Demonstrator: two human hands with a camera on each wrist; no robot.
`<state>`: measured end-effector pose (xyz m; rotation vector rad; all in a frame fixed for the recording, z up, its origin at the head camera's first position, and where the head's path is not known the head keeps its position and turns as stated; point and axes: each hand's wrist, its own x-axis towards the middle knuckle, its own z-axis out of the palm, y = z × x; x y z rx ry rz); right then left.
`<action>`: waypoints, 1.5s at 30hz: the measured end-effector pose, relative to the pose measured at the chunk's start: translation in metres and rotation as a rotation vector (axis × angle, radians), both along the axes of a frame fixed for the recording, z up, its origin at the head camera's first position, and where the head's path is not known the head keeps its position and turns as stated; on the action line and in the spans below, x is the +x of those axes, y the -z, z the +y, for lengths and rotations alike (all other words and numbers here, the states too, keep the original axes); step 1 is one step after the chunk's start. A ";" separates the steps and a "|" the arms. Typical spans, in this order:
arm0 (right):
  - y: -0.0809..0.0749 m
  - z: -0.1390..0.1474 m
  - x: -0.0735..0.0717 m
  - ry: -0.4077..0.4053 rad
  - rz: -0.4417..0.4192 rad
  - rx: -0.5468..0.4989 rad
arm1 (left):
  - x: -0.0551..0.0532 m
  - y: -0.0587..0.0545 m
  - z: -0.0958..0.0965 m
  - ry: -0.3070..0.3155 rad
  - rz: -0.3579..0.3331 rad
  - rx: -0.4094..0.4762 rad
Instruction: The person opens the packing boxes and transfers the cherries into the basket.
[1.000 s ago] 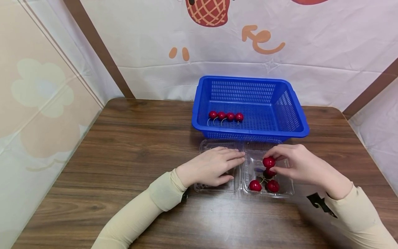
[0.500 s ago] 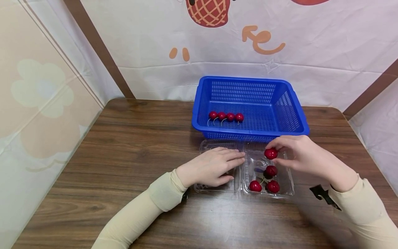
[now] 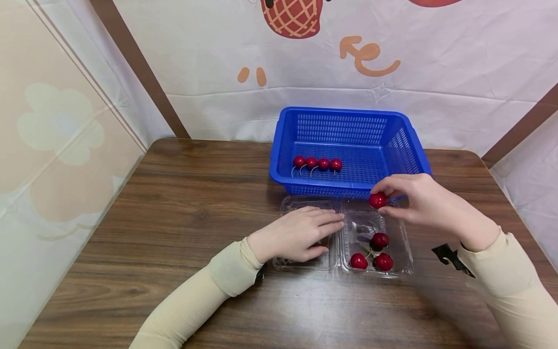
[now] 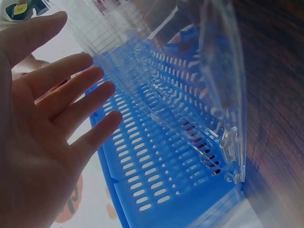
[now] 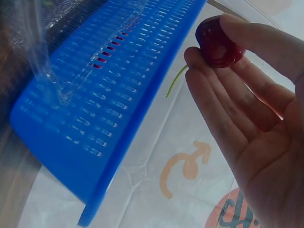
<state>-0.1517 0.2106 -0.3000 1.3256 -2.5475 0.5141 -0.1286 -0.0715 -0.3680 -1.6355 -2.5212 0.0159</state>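
Observation:
Between thumb and fingertips my right hand (image 3: 420,201) pinches a red cherry (image 3: 378,200) above the far part of a clear plastic clamshell box (image 3: 400,242). The right wrist view shows that cherry (image 5: 218,42) close up, its thin green stem (image 5: 176,80) hanging free. Three more cherries, among them one at the front left (image 3: 359,261), lie in the box's right half. My left hand (image 3: 301,233) is over the left half, palm down with fingers stretched out. In the left wrist view the left hand's fingers (image 4: 90,107) are spread beside the clear plastic.
Behind the box stands a blue plastic basket (image 3: 348,186) with slotted walls. Several cherries (image 3: 323,164) sit in a row on its floor, stems toward me. A wood-grain table (image 3: 196,203) carries everything, and a printed white cloth (image 3: 209,106) hangs behind it.
My right hand has lifted the cherry out of the box's right half and moved it away from me toward the basket's front rim. The left hand has stayed in place.

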 end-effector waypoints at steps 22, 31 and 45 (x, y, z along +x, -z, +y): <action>-0.014 -0.008 -0.033 0.002 0.024 0.017 | 0.000 0.001 0.000 -0.007 -0.009 -0.009; -0.018 -0.012 -0.042 0.015 -0.022 0.029 | 0.000 0.000 0.000 -0.006 -0.006 -0.010; -0.020 -0.013 -0.057 0.061 -0.080 0.042 | 0.000 -0.002 0.000 -0.010 -0.017 -0.019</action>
